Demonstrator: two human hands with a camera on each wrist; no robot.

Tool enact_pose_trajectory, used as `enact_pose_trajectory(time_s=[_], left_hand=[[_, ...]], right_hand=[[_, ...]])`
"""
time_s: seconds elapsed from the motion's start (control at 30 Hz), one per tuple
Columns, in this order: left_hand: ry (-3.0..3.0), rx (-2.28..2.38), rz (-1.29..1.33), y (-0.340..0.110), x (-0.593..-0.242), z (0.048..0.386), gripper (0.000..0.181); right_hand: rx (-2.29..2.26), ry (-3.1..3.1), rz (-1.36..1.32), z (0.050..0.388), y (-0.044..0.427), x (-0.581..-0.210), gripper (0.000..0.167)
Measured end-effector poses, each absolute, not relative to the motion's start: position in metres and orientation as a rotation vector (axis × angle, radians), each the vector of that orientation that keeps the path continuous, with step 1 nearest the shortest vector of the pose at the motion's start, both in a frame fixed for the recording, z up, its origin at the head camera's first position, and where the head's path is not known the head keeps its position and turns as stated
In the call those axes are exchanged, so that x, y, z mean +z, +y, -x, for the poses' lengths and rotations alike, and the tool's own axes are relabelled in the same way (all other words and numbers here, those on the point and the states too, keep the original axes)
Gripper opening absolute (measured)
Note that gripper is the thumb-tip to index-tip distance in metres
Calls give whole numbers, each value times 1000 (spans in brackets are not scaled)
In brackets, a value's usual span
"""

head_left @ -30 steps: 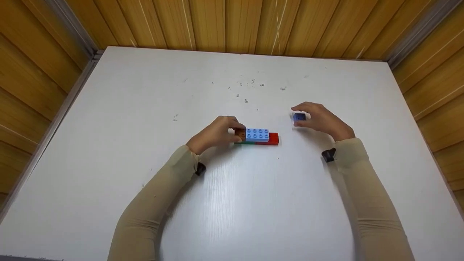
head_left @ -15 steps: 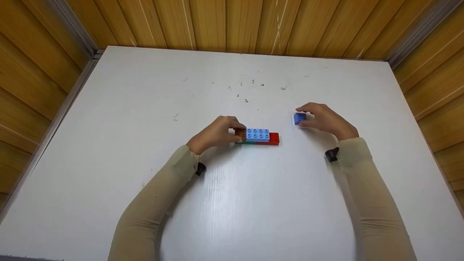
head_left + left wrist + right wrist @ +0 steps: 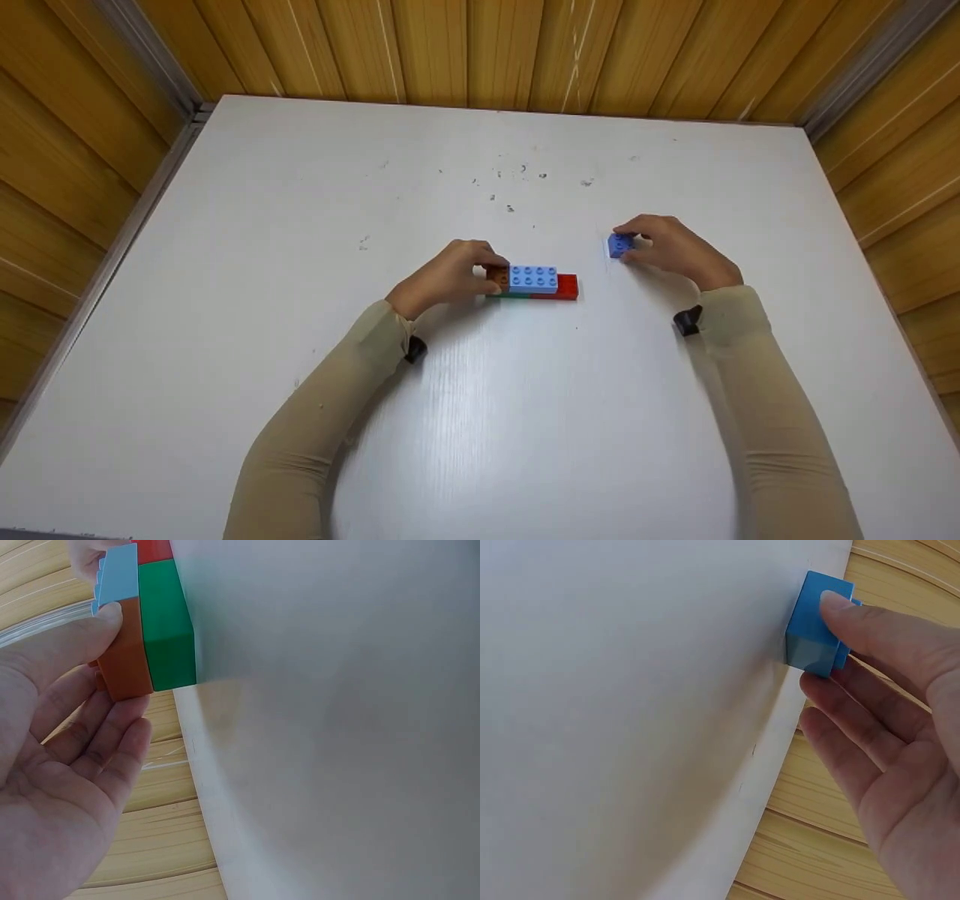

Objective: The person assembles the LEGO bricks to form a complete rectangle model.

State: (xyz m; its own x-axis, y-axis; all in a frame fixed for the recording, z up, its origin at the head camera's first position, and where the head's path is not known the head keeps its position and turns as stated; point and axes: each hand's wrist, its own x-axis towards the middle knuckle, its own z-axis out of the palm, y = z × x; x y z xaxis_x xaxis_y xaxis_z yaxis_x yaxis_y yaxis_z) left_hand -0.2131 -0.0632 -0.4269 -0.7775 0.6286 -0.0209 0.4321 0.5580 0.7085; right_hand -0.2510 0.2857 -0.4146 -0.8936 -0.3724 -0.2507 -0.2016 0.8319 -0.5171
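My left hand (image 3: 455,276) grips the orange brick (image 3: 126,652) at the left end of a two-layer block. Beside the orange brick in the top layer is a light blue brick (image 3: 533,279). Below them lie a green brick (image 3: 168,624) and, to its right, a red brick (image 3: 568,287) whose right end sticks out. Up and to the right of that block, my right hand (image 3: 673,247) pinches a small blue brick (image 3: 620,245) on the table. In the right wrist view the thumb presses the side of the blue brick (image 3: 814,624), its studs facing the palm.
The white table (image 3: 480,420) carries small dark marks beyond the bricks. Yellow wood-like panels (image 3: 495,52) stand behind the table's far edge and along both sides, with grey metal posts at the corners.
My right hand has moved slightly right, and its fingers have closed in on the small blue brick, which has shifted barely to the right. The left hand has stayed in place.
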Motion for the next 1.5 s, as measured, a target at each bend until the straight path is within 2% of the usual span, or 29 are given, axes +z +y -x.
enact_pose_trajectory(time_s=[0.37, 1.5], left_hand=[[2501, 1069, -830, -63, -426, 212, 35], [2502, 1066, -832, -64, -428, 213, 37]], right_hand=[[-734, 2685, 507, 250, 287, -416, 42], [-730, 2686, 471, 246, 284, -416, 44]])
